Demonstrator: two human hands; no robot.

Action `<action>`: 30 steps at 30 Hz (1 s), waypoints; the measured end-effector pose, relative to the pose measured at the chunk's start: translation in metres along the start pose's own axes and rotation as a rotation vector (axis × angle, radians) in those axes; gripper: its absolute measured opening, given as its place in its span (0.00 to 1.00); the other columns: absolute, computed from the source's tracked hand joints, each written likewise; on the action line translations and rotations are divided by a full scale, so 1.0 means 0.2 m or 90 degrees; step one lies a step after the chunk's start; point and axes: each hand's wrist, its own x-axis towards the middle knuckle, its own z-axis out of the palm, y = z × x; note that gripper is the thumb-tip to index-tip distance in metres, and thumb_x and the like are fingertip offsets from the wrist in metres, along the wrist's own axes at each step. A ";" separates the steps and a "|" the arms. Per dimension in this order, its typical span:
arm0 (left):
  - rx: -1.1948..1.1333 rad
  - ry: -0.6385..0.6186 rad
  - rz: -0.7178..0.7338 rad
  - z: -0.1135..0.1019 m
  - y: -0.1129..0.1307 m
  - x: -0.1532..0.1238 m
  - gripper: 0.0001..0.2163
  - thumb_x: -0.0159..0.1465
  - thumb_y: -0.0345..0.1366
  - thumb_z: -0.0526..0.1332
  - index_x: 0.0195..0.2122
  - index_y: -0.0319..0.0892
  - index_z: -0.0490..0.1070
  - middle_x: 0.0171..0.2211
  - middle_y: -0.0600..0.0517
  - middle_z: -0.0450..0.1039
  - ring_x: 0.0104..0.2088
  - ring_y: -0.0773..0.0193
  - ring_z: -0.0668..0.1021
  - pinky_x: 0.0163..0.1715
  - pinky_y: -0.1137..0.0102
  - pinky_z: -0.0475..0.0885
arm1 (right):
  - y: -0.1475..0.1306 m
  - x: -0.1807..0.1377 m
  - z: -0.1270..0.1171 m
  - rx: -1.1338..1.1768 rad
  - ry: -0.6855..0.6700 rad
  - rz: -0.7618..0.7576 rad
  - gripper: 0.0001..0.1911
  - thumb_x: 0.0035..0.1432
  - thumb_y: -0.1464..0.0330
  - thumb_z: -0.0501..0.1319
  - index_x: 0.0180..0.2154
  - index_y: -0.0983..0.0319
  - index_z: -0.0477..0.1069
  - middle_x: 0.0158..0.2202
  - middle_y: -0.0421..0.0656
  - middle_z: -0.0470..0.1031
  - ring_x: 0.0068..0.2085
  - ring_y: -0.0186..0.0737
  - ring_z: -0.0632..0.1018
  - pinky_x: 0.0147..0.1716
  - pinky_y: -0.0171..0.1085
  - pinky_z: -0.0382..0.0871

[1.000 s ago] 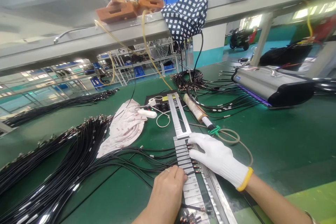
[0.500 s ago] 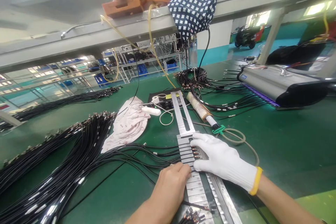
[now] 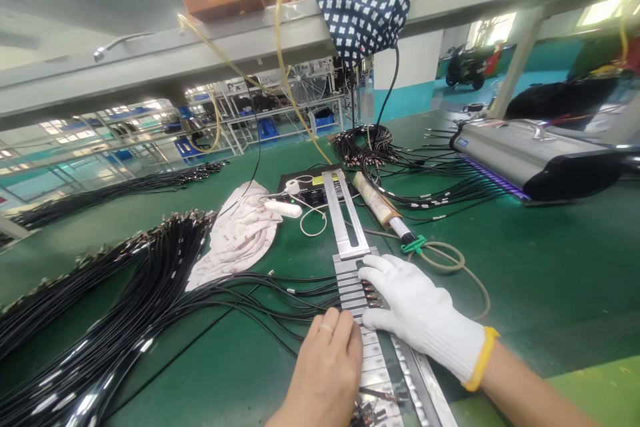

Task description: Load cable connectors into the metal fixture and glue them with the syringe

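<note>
My bare left hand (image 3: 327, 363), a ring on one finger, is closed at the left edge of a slotted metal fixture (image 3: 373, 350). Its fingers pinch a black cable (image 3: 285, 341) that runs in from the left; the fingertips hide the cable's end. My right hand (image 3: 420, 307) wears a white knit glove with a yellow cuff. It rests on the fixture's right side, thumb and forefinger apart, around the metal-tipped cable ends (image 3: 371, 295). Several black cables (image 3: 305, 290) lie side by side in the upper slots.
A big bundle of black cables (image 3: 145, 293) covers the left of the green table (image 3: 550, 280). Beyond are a pale cloth (image 3: 240, 230), a black box (image 3: 313, 193), a wrapped rod (image 3: 377, 203) and a silver lamp housing (image 3: 530, 153). A shelf beam (image 3: 240, 47) spans overhead.
My left hand has turned slightly, its back and ring now showing, and stays by the fixture. My right hand has barely moved. The whole view has shifted a little.
</note>
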 end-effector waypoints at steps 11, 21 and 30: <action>0.005 -0.169 0.066 -0.02 -0.02 -0.03 0.23 0.60 0.20 0.48 0.55 0.29 0.70 0.48 0.38 0.75 0.45 0.53 0.77 0.45 0.66 0.77 | 0.01 0.00 0.00 -0.032 0.011 -0.063 0.24 0.57 0.64 0.68 0.54 0.63 0.72 0.61 0.52 0.69 0.61 0.63 0.66 0.57 0.55 0.63; -0.032 -0.219 0.033 -0.06 -0.03 0.05 0.20 0.58 0.18 0.51 0.48 0.34 0.74 0.40 0.43 0.76 0.40 0.55 0.77 0.46 0.65 0.76 | 0.02 0.00 0.01 -0.008 0.007 -0.075 0.23 0.56 0.63 0.68 0.52 0.62 0.73 0.58 0.51 0.70 0.59 0.61 0.66 0.57 0.52 0.62; -0.165 -0.268 -0.095 -0.17 -0.01 0.02 0.27 0.55 0.16 0.49 0.55 0.37 0.69 0.48 0.44 0.73 0.45 0.58 0.75 0.51 0.65 0.74 | 0.11 0.02 0.00 0.071 0.038 -0.104 0.14 0.62 0.67 0.57 0.49 0.58 0.74 0.52 0.45 0.75 0.52 0.49 0.73 0.49 0.43 0.66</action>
